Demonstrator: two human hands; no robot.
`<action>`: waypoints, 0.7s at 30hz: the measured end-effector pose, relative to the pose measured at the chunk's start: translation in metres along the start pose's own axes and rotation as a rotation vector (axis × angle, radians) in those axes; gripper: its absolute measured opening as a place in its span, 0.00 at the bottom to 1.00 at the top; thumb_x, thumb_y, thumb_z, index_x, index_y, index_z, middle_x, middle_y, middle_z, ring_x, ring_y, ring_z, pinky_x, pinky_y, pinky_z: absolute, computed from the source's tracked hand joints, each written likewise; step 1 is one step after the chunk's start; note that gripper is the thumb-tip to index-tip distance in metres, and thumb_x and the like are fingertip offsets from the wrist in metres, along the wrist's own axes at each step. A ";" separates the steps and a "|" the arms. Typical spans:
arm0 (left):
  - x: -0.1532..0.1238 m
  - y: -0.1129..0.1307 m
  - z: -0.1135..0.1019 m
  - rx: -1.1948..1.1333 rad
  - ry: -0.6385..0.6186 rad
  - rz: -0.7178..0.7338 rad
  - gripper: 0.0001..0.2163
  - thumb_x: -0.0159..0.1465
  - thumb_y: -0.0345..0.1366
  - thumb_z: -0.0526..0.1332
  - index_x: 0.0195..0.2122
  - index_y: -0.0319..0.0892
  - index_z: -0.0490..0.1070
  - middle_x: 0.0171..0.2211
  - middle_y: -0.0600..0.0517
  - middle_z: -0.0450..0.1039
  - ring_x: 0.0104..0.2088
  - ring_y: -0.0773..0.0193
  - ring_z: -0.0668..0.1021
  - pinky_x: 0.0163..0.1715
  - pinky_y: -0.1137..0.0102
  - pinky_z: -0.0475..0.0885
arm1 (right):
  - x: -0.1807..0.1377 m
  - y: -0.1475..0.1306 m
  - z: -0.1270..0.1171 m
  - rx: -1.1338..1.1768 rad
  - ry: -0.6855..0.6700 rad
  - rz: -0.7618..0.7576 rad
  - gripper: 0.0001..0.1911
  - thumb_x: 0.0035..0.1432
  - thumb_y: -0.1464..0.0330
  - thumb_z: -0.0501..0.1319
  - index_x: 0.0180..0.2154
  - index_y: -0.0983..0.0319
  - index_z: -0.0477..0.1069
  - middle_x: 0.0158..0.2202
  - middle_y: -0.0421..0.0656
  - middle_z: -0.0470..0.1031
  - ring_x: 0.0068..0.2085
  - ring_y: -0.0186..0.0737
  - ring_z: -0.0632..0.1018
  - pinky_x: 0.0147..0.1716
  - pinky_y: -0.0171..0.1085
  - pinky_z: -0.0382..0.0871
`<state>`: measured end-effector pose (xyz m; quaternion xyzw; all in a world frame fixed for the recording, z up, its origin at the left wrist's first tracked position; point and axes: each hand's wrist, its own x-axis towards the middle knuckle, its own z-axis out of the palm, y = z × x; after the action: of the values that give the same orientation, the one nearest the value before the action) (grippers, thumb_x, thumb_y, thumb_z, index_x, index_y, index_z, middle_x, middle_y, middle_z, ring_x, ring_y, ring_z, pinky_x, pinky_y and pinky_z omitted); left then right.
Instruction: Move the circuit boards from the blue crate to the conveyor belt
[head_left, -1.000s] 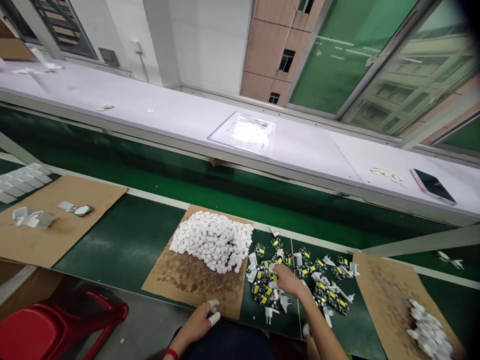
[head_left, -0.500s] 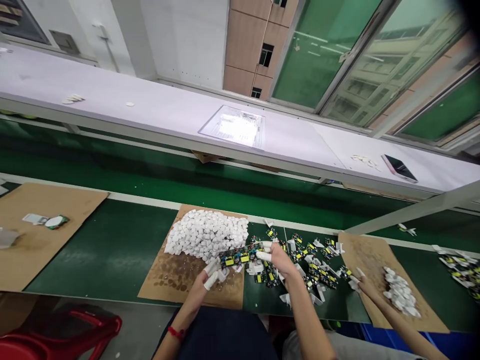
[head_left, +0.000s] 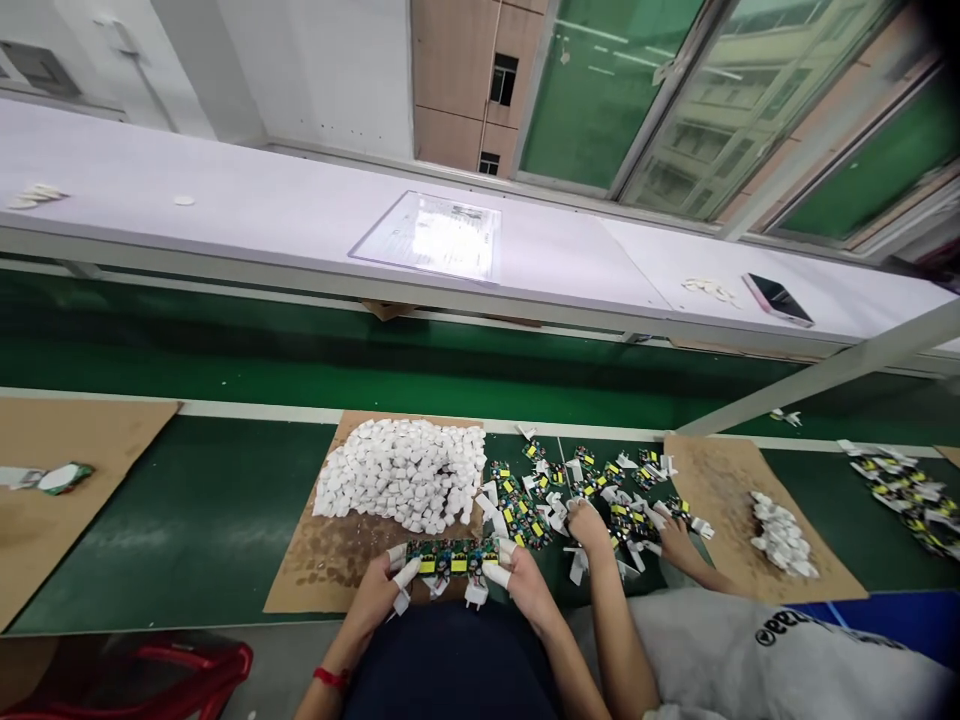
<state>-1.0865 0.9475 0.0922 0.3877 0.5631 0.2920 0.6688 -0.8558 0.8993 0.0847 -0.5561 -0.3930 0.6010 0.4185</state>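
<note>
My left hand [head_left: 381, 592] and my right hand [head_left: 523, 585], both with white finger cots, hold a strip of joined green circuit boards [head_left: 448, 560] by its two ends, just above the near edge of a cardboard sheet [head_left: 341, 560]. A white plug part hangs under the strip. A heap of small white plastic parts [head_left: 403, 475] lies on that cardboard beyond my hands. Loose circuit boards with white plug parts [head_left: 555, 490] are scattered on the green belt to the right of the strip.
A co-worker in a grey shirt [head_left: 757, 660] sits at my right, one hand [head_left: 591, 524] and the other hand [head_left: 679, 545] among the boards. A second cardboard [head_left: 735, 490] holds white parts. A phone [head_left: 776, 298] and a sheet [head_left: 427, 235] lie on the shelf. A red stool [head_left: 180, 675] stands lower left.
My hands came together on the board strip and drew it toward me, off the pile. The co-worker's hands reached into the loose boards. The view swung right.
</note>
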 end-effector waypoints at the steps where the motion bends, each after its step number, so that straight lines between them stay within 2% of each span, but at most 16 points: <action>1: 0.000 0.000 0.002 0.019 -0.013 0.003 0.11 0.64 0.41 0.63 0.35 0.35 0.74 0.33 0.50 0.79 0.38 0.60 0.80 0.46 0.59 0.74 | -0.001 0.002 -0.001 -0.023 0.028 -0.008 0.23 0.46 0.53 0.68 0.36 0.65 0.73 0.32 0.44 0.78 0.36 0.43 0.78 0.41 0.44 0.72; 8: 0.000 -0.011 0.009 0.149 -0.041 0.033 0.08 0.61 0.37 0.65 0.35 0.35 0.74 0.33 0.51 0.78 0.37 0.60 0.80 0.46 0.59 0.73 | -0.009 0.023 -0.002 -0.160 0.216 0.002 0.20 0.49 0.57 0.69 0.36 0.66 0.73 0.33 0.45 0.78 0.35 0.40 0.77 0.41 0.44 0.72; 11: 0.001 -0.016 0.008 0.181 -0.011 0.042 0.08 0.61 0.35 0.66 0.37 0.36 0.74 0.35 0.50 0.78 0.39 0.59 0.79 0.48 0.58 0.71 | -0.010 0.026 0.003 -0.134 0.235 0.016 0.19 0.49 0.58 0.69 0.35 0.66 0.73 0.34 0.45 0.77 0.35 0.40 0.77 0.42 0.44 0.71; 14: 0.004 -0.016 0.005 0.151 -0.020 0.034 0.08 0.61 0.36 0.65 0.36 0.36 0.74 0.35 0.51 0.77 0.40 0.59 0.78 0.48 0.58 0.71 | -0.011 0.021 0.003 -0.033 0.173 0.030 0.19 0.47 0.58 0.70 0.35 0.66 0.73 0.34 0.45 0.78 0.36 0.41 0.77 0.43 0.45 0.71; 18: 0.003 -0.011 -0.001 0.024 -0.159 -0.019 0.08 0.63 0.37 0.64 0.36 0.35 0.73 0.33 0.52 0.77 0.36 0.62 0.79 0.44 0.61 0.74 | -0.016 0.010 -0.005 0.169 0.033 0.071 0.19 0.44 0.58 0.71 0.34 0.64 0.75 0.31 0.44 0.79 0.36 0.45 0.78 0.40 0.43 0.72; 21: -0.001 -0.010 -0.002 -0.081 -0.261 -0.091 0.08 0.63 0.36 0.64 0.37 0.35 0.73 0.31 0.52 0.76 0.30 0.65 0.79 0.37 0.65 0.76 | -0.021 0.007 -0.010 0.304 -0.036 0.099 0.17 0.41 0.61 0.72 0.32 0.64 0.75 0.30 0.44 0.79 0.37 0.46 0.79 0.41 0.43 0.71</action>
<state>-1.0896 0.9417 0.0845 0.3691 0.4759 0.2309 0.7641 -0.8454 0.8774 0.0845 -0.4944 -0.2769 0.6832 0.4605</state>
